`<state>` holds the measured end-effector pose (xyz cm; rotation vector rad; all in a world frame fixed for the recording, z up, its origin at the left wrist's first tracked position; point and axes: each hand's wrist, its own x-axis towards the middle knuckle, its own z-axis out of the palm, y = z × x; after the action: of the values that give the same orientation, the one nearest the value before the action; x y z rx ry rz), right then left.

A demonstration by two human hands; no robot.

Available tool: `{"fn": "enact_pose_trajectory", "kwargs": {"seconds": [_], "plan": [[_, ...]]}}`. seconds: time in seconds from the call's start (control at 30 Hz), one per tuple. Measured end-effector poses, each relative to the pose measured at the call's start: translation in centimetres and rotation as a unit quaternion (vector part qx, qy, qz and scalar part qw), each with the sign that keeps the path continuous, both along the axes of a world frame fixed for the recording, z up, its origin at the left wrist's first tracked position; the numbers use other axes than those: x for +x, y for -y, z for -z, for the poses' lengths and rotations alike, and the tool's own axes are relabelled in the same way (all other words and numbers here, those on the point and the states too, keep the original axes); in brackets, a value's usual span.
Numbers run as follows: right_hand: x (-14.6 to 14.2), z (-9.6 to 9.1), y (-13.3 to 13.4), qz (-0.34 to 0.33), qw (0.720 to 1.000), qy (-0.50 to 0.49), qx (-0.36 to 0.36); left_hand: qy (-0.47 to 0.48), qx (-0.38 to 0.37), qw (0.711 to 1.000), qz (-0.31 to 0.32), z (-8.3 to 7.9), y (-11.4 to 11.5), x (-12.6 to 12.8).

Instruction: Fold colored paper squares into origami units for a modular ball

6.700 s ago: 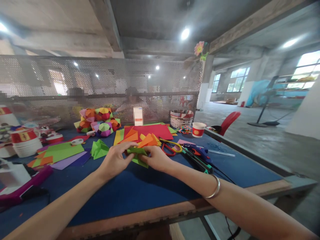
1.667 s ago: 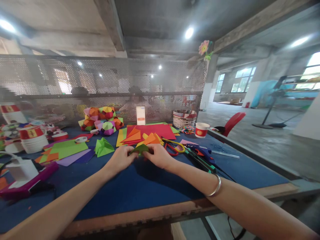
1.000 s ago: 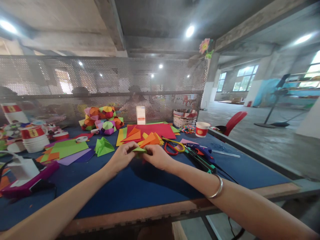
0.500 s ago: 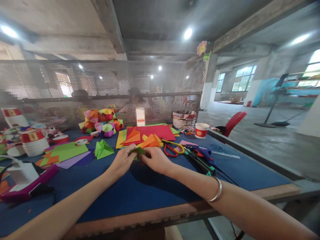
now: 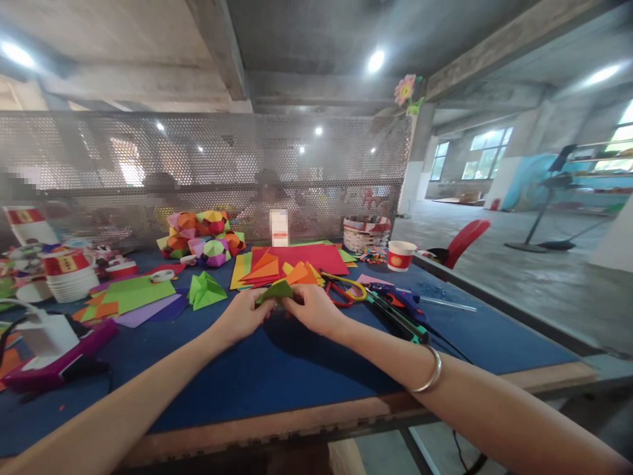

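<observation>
A small folded green paper piece (image 5: 275,291) is pinched between both hands above the blue table mat (image 5: 277,376). My left hand (image 5: 243,315) grips its left side with closed fingers. My right hand (image 5: 315,308), a metal bangle on its wrist, grips the right side. Just behind the hands lie folded orange paper triangles (image 5: 297,274) on a red sheet (image 5: 301,258). A finished green folded unit (image 5: 205,291) rests to the left of my left hand.
Scissors (image 5: 343,291) and a glue gun (image 5: 395,302) lie right of the hands. Coloured paper balls (image 5: 200,239), a basket (image 5: 364,233) and a paper cup (image 5: 400,255) stand at the back by a perforated metal screen (image 5: 198,171). Paper sheets (image 5: 133,300), stacked cups (image 5: 66,274) and a magenta device (image 5: 54,353) sit left.
Both hands have kept hold of the green paper, which was flatter and larger earlier and is now folded into a smaller pointed shape, raised slightly off the mat.
</observation>
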<state>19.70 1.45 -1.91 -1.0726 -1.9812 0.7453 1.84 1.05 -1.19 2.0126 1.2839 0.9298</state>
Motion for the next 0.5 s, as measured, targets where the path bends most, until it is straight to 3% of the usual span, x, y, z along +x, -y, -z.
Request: {"fn": "enact_pose_trajectory", "kwargs": {"seconds": [0.1, 0.2, 0.5], "plan": [[-0.01, -0.05, -0.09, -0.003, 1.000, 0.000, -0.015, -0.053, 0.093, 0.994, -0.033, -0.25, 0.48, 0.33], [0.04, -0.08, -0.13, 0.004, 1.000, -0.004, -0.029, -0.092, 0.131, 0.985, -0.070, -0.33, 0.73, 0.69], [0.05, -0.22, -0.14, 0.004, 1.000, -0.004, -0.023, -0.072, 0.091, 0.991, -0.073, -0.35, 0.47, 0.33]]}}
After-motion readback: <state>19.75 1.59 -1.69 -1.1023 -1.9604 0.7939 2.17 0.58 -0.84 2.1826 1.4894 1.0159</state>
